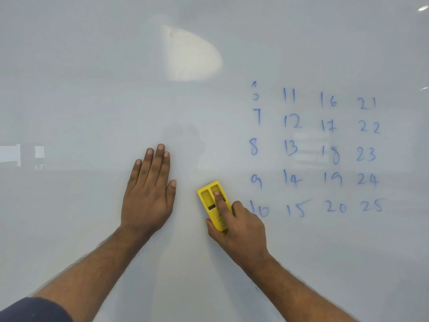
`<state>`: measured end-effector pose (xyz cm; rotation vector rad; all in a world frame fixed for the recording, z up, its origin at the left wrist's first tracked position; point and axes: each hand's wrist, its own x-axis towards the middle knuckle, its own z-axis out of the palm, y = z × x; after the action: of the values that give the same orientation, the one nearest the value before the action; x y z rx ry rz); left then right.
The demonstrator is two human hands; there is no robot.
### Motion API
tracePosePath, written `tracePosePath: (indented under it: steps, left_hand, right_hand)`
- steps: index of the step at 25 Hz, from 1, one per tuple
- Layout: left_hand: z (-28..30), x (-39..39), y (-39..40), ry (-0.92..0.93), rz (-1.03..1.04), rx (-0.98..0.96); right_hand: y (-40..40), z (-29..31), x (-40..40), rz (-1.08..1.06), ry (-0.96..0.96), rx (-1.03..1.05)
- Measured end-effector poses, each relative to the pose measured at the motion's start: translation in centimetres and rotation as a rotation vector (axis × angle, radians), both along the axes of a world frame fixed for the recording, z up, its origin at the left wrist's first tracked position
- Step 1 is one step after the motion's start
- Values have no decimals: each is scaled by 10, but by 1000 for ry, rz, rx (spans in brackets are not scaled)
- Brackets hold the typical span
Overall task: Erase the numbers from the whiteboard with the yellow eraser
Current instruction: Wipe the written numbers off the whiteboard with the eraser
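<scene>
The whiteboard (92, 89) fills the view. Blue handwritten numbers (313, 149) stand in several columns on its right half, running from a partly wiped 6 down to 25. My right hand (241, 231) presses the yellow eraser (209, 201) flat on the board, index finger along its back, just left of the 10, whose first digit my knuckles partly hide. My left hand (149, 194) lies flat on the board with fingers close together, left of the eraser and holding nothing.
The board's left and middle carry no writing, only faint smears. A bright light reflection (192, 54) sits near the top middle, and dim room reflections (21, 155) show at the left edge.
</scene>
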<state>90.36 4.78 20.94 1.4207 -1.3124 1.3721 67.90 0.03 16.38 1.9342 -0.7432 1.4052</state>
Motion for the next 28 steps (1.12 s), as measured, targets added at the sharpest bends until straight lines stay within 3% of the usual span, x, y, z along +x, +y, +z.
tracePosePath:
  steps: [9,14,19,28]
  left_hand:
    - [-4,-1,1,34,-4,3]
    - [-5,1,-1,25,1,4]
    - [-4,2,0,28,3,5]
    - [-17,-20,1,114,6,30]
  right_hand:
    - [-10,18,-27,-22,-279,94]
    - [-3,11,-1,24,-167,62]
    - [-11,1,-25,3,-66,35]
    - [-23,27,-66,-31,-282,183]
